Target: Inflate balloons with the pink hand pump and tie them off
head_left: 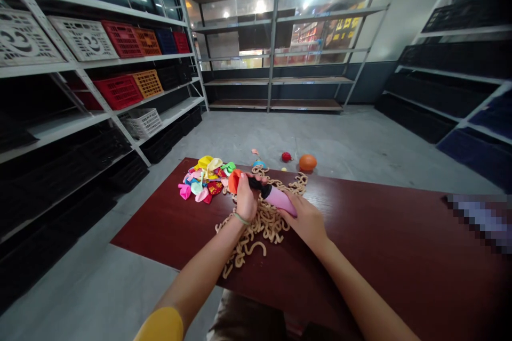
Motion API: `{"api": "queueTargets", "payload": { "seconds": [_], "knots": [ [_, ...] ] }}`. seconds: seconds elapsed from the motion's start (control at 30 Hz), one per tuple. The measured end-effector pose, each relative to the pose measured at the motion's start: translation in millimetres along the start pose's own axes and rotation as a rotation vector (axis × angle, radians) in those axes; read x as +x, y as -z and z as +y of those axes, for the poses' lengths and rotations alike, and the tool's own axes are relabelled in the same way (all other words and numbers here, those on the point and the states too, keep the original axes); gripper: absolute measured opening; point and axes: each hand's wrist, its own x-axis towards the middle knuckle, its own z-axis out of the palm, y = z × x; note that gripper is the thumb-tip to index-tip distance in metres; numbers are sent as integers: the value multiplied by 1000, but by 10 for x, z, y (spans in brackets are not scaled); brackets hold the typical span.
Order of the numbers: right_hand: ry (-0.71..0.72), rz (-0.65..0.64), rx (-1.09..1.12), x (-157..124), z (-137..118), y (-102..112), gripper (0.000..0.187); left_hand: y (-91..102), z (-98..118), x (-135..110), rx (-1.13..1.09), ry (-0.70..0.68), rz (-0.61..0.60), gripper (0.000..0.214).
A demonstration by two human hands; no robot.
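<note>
A pink and black balloon pump (280,201) is held over the dark red table (360,234). My left hand (247,203) is closed around its black end, with a limp orange balloon (234,181) at the fingers. Whether the balloon's neck sits on the nozzle is hidden by the hand. My right hand (308,218) is wrapped round the pink barrel. Under both hands lies a heap of beige curled pieces (269,221). Left of it is a pile of uninflated balloons (205,164) in many colours.
Beyond the table's far edge, an orange inflated balloon (308,162) and a small red one (286,156) rest on the grey floor (240,133). Shelves of crates (122,90) line the left, metal racks (276,53) the back. A blurred patch (480,218) covers the table's right end.
</note>
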Motion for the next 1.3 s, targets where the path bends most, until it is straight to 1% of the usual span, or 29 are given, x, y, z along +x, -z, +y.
{"api": "queueTargets", "payload": {
  "seconds": [0.13,0.2,0.27,0.33,0.4,0.47,0.5,0.57,0.73,0.8,0.87,0.97,1.1,1.17,1.23,1.3],
  "knots": [
    [-87,20,-52,-19,-28,-4,51,-213,-150,75,114,-87,89,31],
    [-94,30,-39,-33,-21,-39,53,-358,-130,170,195,-139,140,33],
    [-99,41,-19,-49,8,-76,55,-497,0,327,276,-188,160,35],
    [-119,60,-14,-61,45,-99,54,-601,225,526,321,-238,150,35],
    [-125,76,-16,-67,72,-108,52,-662,470,708,312,-288,164,35],
    [-110,82,-16,-68,85,-112,50,-693,635,800,274,-310,174,34],
    [-102,85,-15,-68,88,-115,49,-701,659,799,255,-306,171,33],
    [-96,100,-11,-70,93,-121,48,-704,575,703,232,-266,146,34],
    [-156,135,-20,-87,105,-105,47,-633,6,247,258,-94,-6,35],
    [-151,116,-23,-87,102,-84,47,-587,-107,128,263,-48,-16,33],
    [-122,91,-25,-81,93,-65,48,-547,-92,83,250,-10,14,31],
    [-83,79,-19,-71,82,-54,50,-532,117,142,225,1,49,29],
    [-62,65,7,-63,74,-72,50,-603,517,389,198,-92,51,29],
    [-73,61,15,-56,70,-95,48,-651,634,507,181,-168,64,28],
    [-99,70,14,-49,68,-116,46,-691,606,548,168,-247,99,28],
    [-137,96,13,-48,72,-124,46,-716,428,484,205,-258,106,28]
  ]
}}
